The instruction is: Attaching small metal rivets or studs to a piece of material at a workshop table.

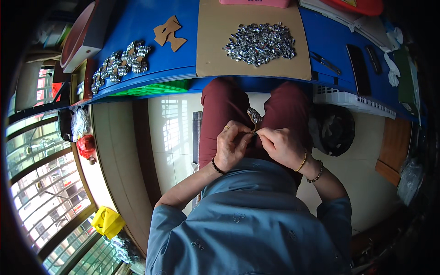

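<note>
Over my lap, my left hand (233, 143) and my right hand (283, 145) meet, fingertips pinched close together. Between them they hold the lower end of a thin tan strand with silver beads (255, 115); the shiny cluster sits at its upper end, just beyond my fingers. What exactly the fingertips grip is too small to make out. On the table ahead, a heap of loose silver beads (261, 44) is spread on a cardboard sheet (208, 55). Bunches of strung silver beads (120, 63) lie to the left, beside several brown card pieces (170, 34).
The blue table (174, 62) has its near edge just past my knees. Tweezers (326, 63), a dark phone (358, 69) and a slim black object (373, 59) lie at right. A white basket (353, 101) sits below the tabletop, a black bag (337, 128) on the floor.
</note>
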A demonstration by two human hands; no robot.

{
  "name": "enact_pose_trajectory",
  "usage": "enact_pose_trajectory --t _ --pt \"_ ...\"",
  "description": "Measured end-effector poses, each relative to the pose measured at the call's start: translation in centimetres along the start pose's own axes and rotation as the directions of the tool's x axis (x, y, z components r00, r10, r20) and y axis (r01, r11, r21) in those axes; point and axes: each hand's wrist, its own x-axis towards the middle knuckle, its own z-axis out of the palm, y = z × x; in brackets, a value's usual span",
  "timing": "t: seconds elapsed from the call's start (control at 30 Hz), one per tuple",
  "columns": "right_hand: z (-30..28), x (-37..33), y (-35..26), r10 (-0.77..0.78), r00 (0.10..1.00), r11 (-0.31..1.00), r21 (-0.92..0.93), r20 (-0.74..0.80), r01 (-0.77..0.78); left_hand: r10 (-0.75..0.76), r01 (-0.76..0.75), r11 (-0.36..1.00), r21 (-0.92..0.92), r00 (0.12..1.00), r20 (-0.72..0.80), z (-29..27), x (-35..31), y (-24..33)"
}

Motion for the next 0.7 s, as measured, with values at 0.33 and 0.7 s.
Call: enact_pose_trajectory --t 0.33,0.7 --pt "3.2 0.6 0.1 0.106 0.976 0.994 0.024 -0.189 -0.104 0.167 -0.133 0.965 0.226 0.977 -0.136 0.9 0.4 0.3" --pt "1.5 -1.3 6.6 0.247 0.912 0.453 0.793 0.329 -0.408 -0.03 0.092 0.963 -0.254 0.971 0.239 -1.1 1.2 1.6"
